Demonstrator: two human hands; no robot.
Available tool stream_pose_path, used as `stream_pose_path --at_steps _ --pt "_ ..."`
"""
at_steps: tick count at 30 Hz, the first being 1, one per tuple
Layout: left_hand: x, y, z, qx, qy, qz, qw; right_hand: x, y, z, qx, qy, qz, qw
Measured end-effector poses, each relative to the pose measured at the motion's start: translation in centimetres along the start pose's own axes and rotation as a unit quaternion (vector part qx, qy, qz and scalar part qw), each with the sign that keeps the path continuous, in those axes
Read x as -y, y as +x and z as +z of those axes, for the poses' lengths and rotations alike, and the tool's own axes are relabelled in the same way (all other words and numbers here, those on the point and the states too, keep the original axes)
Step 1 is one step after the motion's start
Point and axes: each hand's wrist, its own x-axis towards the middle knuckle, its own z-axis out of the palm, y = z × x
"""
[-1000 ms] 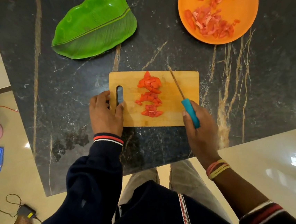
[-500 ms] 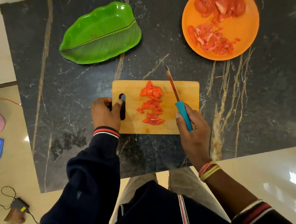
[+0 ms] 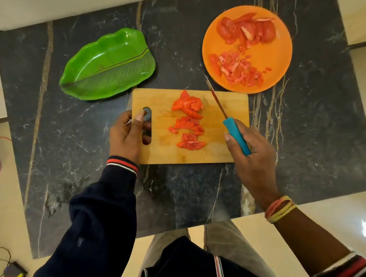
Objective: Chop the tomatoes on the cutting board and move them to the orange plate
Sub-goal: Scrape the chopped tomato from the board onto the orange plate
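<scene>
1. Since the earlier frame the cutting board (image 3: 225,103) has closed on the orange plate (image 3: 278,62). Its far right corner now sits just beside the rim.
2. The chopped tomatoes (image 3: 188,122) lie in a loose column at the board's middle.
3. The left hand (image 3: 126,137) has its grip wrapped round the board's left edge, thumb by the slot. The right hand (image 3: 251,154) has its grip closed round the knife (image 3: 228,120), right of the tomatoes.
4. The transfer looks next: hold the board level until it overhangs the plate, then sweep once with the blade.
5. A dark marbled surface (image 3: 311,137) carries the board, with a green leaf plate (image 3: 108,65) beyond the board's left corner. Pale floor (image 3: 5,233) surrounds it, and a charger (image 3: 13,269) lies far to the board's near left.
</scene>
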Motion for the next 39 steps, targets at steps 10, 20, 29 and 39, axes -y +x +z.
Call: stream_pose_path --at_steps 10,20,29,39 --pt "-3.9 1.3 6.8 0.022 0.01 0.033 0.999 0.8 4.5 -5.1 0.086 -0.13 -0.068 0.985" --pt "-4.1 1.1 8.1 0.014 0.044 0.02 0.999 -1.7 5.9 -6.6 0.114 -0.131 0.027 0.985" --pt "-3.5 0.7 7.5 0.017 0.043 0.006 0.999 -3.4 5.6 -6.9 0.114 -0.103 0.075 0.985" --pt "-3.6 1.1 8.3 0.017 0.058 0.001 0.998 -5.2 7.3 -7.8 0.089 -0.08 0.103 0.987"
